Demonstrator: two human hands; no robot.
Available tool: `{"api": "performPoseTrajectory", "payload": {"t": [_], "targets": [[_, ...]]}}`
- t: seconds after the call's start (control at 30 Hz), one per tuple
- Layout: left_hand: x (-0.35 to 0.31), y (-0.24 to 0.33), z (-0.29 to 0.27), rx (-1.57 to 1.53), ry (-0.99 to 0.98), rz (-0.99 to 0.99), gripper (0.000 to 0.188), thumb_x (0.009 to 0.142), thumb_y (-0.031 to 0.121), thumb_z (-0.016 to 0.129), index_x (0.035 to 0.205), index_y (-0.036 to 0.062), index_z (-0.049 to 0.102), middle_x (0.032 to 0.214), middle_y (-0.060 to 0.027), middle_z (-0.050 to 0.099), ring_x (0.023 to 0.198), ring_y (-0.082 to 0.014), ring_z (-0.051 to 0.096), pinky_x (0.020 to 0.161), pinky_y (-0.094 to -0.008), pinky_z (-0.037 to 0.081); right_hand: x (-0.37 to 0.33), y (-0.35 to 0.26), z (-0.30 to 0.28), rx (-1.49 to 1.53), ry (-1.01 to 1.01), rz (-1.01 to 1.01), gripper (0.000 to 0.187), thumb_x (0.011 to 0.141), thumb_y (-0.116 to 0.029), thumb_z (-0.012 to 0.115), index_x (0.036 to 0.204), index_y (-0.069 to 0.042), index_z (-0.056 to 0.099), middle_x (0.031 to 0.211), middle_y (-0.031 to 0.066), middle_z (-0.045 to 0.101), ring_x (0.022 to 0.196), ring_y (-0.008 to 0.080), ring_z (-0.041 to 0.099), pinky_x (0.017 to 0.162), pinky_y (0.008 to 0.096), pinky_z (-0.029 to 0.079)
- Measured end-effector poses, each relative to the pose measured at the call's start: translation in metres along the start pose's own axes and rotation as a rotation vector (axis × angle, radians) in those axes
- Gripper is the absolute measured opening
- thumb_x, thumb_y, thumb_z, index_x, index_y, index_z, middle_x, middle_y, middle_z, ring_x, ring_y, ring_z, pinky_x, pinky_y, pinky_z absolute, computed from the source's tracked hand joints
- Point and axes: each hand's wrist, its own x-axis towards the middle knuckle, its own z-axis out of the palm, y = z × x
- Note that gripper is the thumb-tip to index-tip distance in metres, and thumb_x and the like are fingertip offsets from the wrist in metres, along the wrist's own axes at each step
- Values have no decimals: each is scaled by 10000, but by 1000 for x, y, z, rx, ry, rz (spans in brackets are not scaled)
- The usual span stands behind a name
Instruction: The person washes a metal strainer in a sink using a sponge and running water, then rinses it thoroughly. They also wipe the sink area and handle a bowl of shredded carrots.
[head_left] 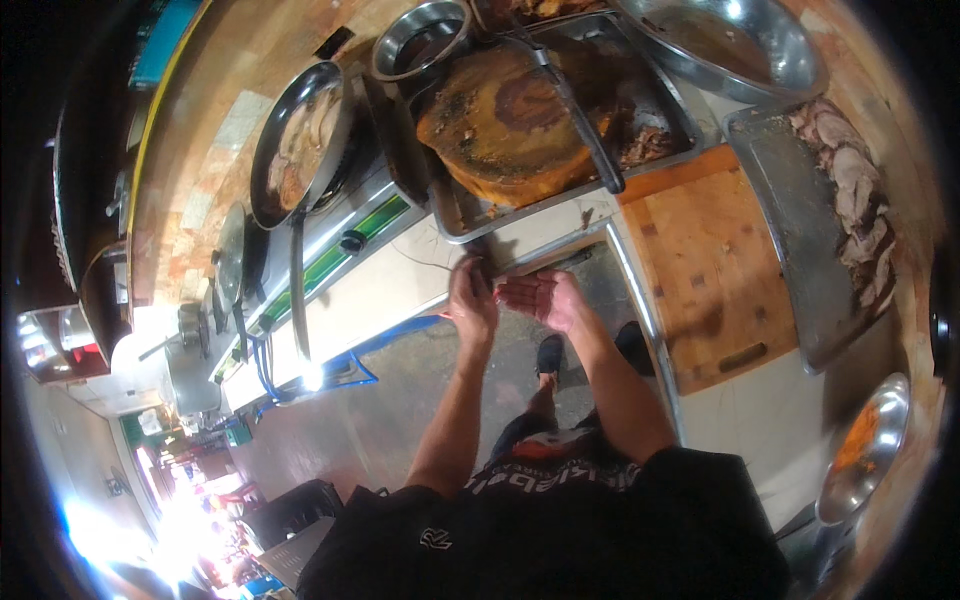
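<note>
My left hand (pixel 473 300) is raised in front of the counter's front edge, its fingers curled around something dark that I cannot make out. A thin dark line, like a cord, runs across the white counter toward it. Close beside it, my right hand (pixel 545 298) is open, palm turned up and fingers stretched toward the left hand. Just beyond both hands lies a metal tray (pixel 462 232) with a thick round wooden chopping block (pixel 510 120) in it. A dark-handled cleaver or knife (pixel 580 120) rests across the block, and meat scraps (pixel 648 146) lie at its right.
On the left, a frying pan (pixel 300 145) with pieces of food sits on a stove (pixel 345 242). Right of the tray are a wooden cutting board (pixel 705 270), a tray (pixel 790 230) of meat pieces and a metal bowl (pixel 865 450) with orange food. Steel basins (pixel 720 45) stand behind.
</note>
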Motion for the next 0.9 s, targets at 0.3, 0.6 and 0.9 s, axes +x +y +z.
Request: {"api": "performPoseTrajectory", "payload": {"t": [0.3,0.6,0.9], "targets": [[21,108,84,-262,-84,-247,219,911,50,491,1104,-8,574,993,-194,633,920,-306,619,801,-349,474,-33,-34,-34,172,114,-312,370,864,-259,434,1052,29,570,972,124,613,924,236,552,868,368,434],[41,108,95,-143,-376,261,237,857,-8,525,1090,4,569,1055,-210,610,963,-390,597,816,-411,488,1,-18,-61,170,223,-802,496,980,-309,402,1314,58,380,1295,163,450,1233,261,419,1095,400,311],[26,112,71,-228,-555,282,220,838,-41,528,1044,4,590,1039,-193,628,945,-338,623,815,-376,494,10,-16,-75,774,-462,-735,326,968,-157,407,1221,18,514,1193,162,584,1090,276,573,961,395,470]]}}
